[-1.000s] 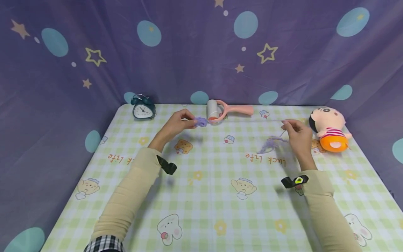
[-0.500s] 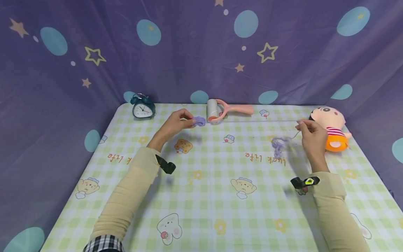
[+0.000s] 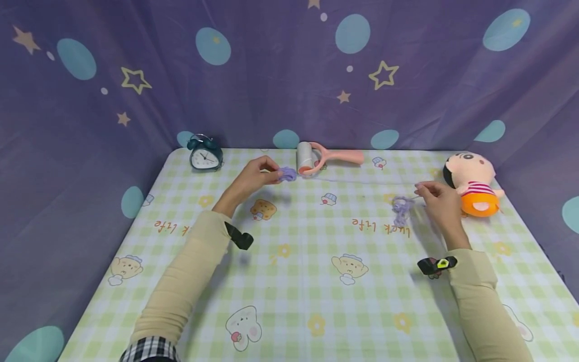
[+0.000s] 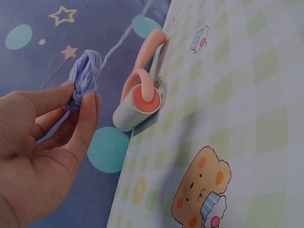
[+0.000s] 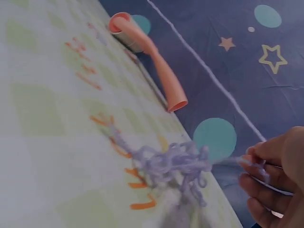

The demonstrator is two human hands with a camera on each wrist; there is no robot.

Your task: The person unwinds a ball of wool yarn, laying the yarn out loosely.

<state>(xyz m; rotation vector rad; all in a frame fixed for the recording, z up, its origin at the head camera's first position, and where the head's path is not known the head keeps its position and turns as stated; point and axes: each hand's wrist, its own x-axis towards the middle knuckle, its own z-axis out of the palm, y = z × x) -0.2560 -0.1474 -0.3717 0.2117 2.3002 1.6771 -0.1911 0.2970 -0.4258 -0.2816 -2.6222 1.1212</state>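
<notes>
Between thumb and fingers, my left hand (image 3: 255, 176) pinches a small wound bundle of lilac yarn (image 4: 85, 80), held above the back of the table. From it a single strand runs right to my right hand (image 3: 441, 201), whose thumb and fingertips pinch the yarn (image 5: 259, 164). Just left of the right hand lies a loose, curly tangle of the same yarn (image 3: 401, 208), blurred in part in the right wrist view. The strand sags slightly between the hands.
Behind the strand lies a pink-handled lint roller (image 3: 336, 157). A dark green alarm clock (image 3: 205, 153) stands at the back left. Beside the right hand sits a plush doll (image 3: 475, 183). A checked cloth (image 3: 303, 291) covers the table, with a purple curtain (image 3: 253, 105) behind.
My right hand moved right, drawing the strand taut, then came back slightly left and nearer, so the strand slackened. The yarn tangle shifted right and bunched up. My left hand stays nearly still.
</notes>
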